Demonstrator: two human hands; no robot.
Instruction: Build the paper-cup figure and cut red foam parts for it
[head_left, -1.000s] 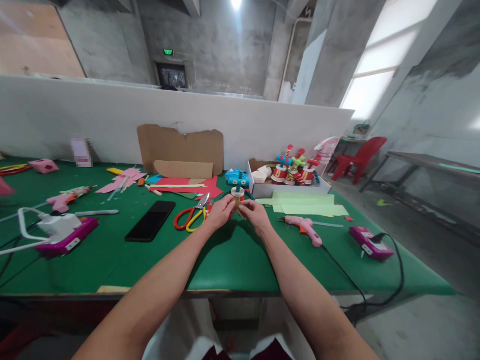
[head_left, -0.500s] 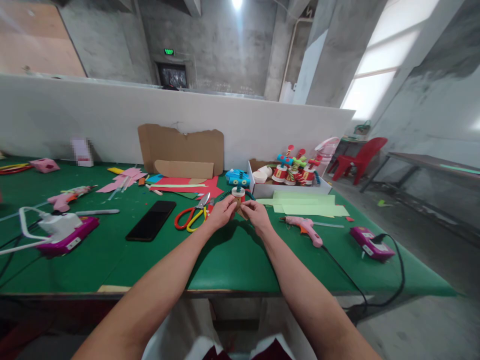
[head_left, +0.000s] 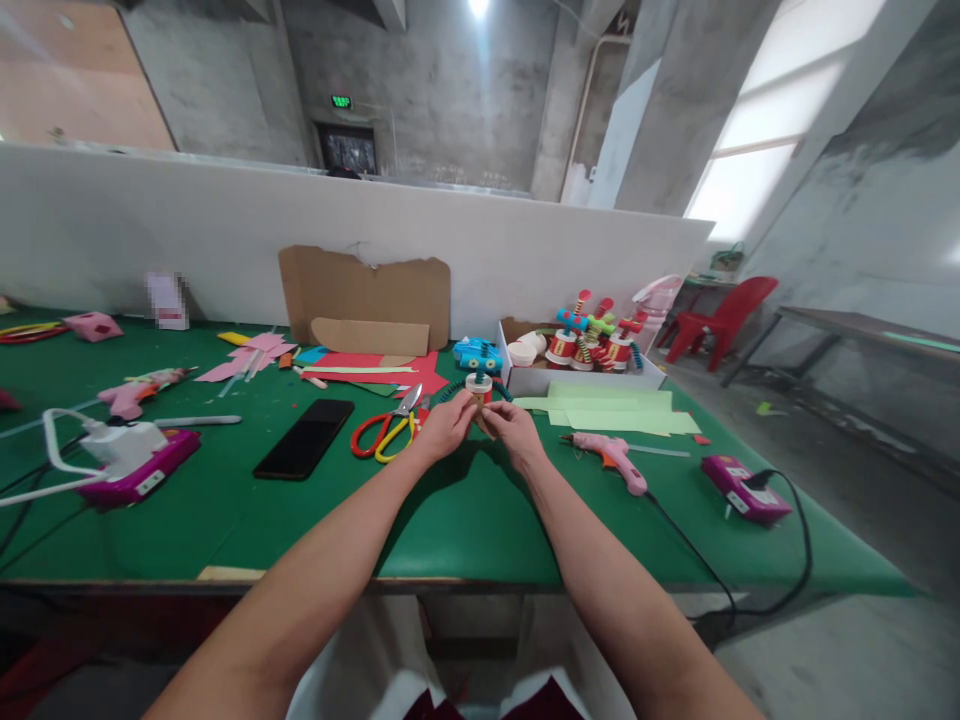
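Observation:
My left hand (head_left: pixel 444 426) and my right hand (head_left: pixel 510 428) meet over the middle of the green table (head_left: pixel 465 520). Both pinch a small brown cardboard piece (head_left: pixel 477 410) between their fingertips. Just behind the hands stands a small paper-cup figure (head_left: pixel 478 385) with a red band and a dark spiral arm on each side. Red and yellow scissors (head_left: pixel 386 428) lie just left of my left hand.
A black phone (head_left: pixel 304 452) lies left of the scissors. A pink glue gun (head_left: pixel 611 455) and a magenta power strip (head_left: pixel 741 488) with a black cable lie to the right. A white box (head_left: pixel 581 372) holds finished cup figures. Cardboard (head_left: pixel 365 298) leans on the white partition.
The hands have stayed at the same spot with small finger movements on the cardboard piece. The view has shifted very slightly.

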